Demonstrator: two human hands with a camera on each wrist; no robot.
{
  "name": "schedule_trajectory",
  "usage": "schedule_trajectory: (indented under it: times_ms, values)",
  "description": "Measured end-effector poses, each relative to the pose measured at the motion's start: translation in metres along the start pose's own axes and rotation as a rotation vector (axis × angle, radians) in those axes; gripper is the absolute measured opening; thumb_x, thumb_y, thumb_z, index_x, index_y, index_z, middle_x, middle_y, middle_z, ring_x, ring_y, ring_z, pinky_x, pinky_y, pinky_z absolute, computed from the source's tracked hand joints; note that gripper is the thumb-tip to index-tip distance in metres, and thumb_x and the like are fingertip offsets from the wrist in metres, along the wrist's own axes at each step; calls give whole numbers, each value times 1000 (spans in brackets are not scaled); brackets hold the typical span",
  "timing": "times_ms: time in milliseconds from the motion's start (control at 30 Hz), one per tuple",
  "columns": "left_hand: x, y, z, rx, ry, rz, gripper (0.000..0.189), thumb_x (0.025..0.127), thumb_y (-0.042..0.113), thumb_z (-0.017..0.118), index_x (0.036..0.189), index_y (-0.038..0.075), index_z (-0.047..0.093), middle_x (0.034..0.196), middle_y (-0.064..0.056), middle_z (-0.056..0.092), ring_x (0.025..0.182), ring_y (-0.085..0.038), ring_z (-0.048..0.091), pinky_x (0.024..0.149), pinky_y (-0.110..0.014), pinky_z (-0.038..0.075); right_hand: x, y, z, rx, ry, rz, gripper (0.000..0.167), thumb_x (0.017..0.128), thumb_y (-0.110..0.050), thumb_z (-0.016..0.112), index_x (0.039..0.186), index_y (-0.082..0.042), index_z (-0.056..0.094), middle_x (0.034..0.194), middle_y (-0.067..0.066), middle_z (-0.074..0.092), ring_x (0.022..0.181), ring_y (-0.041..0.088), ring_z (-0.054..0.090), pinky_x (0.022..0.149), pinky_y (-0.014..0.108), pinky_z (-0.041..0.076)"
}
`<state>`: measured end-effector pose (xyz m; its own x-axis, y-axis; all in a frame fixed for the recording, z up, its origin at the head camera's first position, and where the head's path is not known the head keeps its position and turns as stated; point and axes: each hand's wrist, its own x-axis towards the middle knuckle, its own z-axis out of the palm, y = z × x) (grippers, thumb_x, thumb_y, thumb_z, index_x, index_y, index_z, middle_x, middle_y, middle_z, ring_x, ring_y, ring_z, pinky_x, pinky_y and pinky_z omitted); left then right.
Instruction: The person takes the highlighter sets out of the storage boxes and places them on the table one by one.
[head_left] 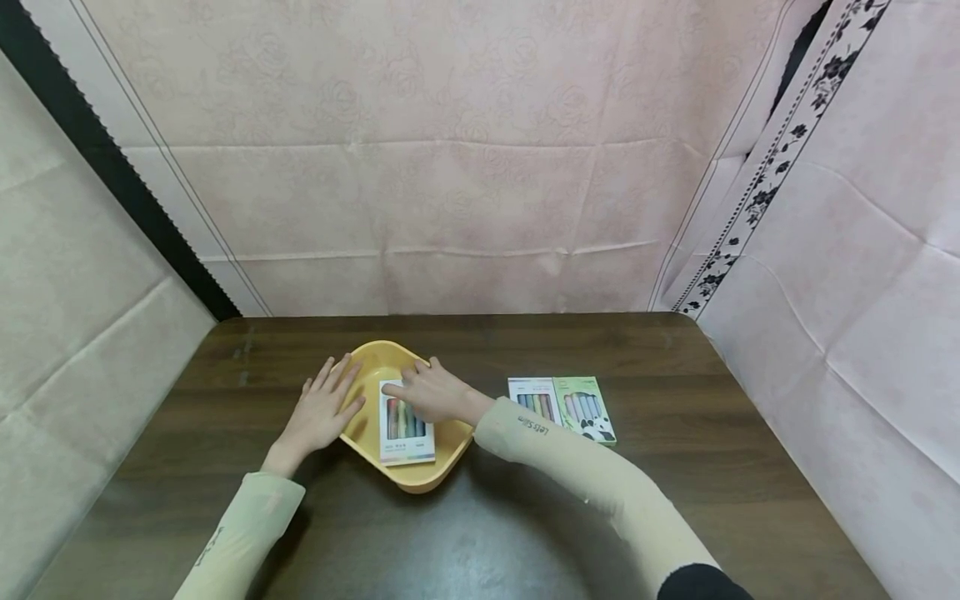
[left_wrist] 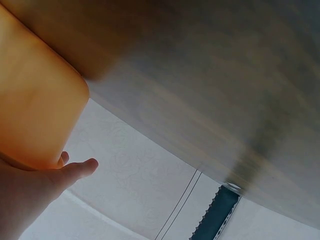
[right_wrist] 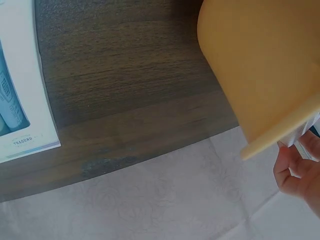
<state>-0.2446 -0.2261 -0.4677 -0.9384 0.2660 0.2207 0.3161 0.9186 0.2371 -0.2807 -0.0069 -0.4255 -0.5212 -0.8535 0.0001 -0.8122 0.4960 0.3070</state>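
Observation:
A yellow plastic basin (head_left: 365, 429) sits on the table, with a white box of colored markers (head_left: 405, 450) tilted inside it, its window facing me. My right hand (head_left: 435, 393) reaches over the basin and pinches the top of that box, thumb across its front. In the right wrist view, curled fingers (right_wrist: 295, 172) show by the white box edge just past the basin's rim (right_wrist: 280, 131). My left hand (head_left: 318, 412) is at the basin's left side, fingers spread along the rim. The left wrist view shows its thumb (left_wrist: 80, 170) stretched out beside the basin wall (left_wrist: 45, 95).
Two more marker boxes lie side by side right of the basin: a white one (head_left: 534, 396) and a green one with a panda picture (head_left: 585, 408). My right forearm passes close in front of them. The dark wooden table (head_left: 300, 533) ends at a patterned cloth wall (head_left: 450, 208).

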Motion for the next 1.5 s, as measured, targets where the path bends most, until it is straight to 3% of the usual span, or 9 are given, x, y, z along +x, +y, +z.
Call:
schedule_trajectory:
  times_ms: [200,500,800,1133,1500]
  values:
    - [-1,0,-1,-1,18,2,57,91,34,45,140,8,29,148,-15,20,136,-37,13,96,-68,19,0,2,2,20,25,-10,39,89,-31,49,126,-30,39,105,2,57,94,23,54,74,37,44]
    - [-1,0,0,3,11,-7,58,92,34,45,140,8,28,149,-13,18,136,-37,11,99,-66,19,0,1,0,60,-1,35,43,93,-29,43,134,-21,34,108,2,58,97,22,53,77,38,44]
    - [-4,2,2,-29,96,40,56,92,39,41,139,9,30,148,-12,21,136,-36,13,94,-68,21,2,0,-2,-1,-32,57,40,93,-30,41,130,-14,41,120,2,53,103,22,52,83,41,45]
    - [-1,1,2,8,8,-16,57,91,33,45,140,9,28,149,-13,19,136,-36,12,98,-66,20,1,0,-1,-19,2,51,38,92,-32,43,126,-15,44,117,2,52,97,21,54,74,35,44]
    - [0,2,1,4,10,-15,58,91,34,46,140,9,29,148,-14,20,136,-37,14,98,-66,20,-2,1,-6,-78,55,27,33,92,-30,42,122,-15,47,109,1,51,87,18,55,67,32,44]
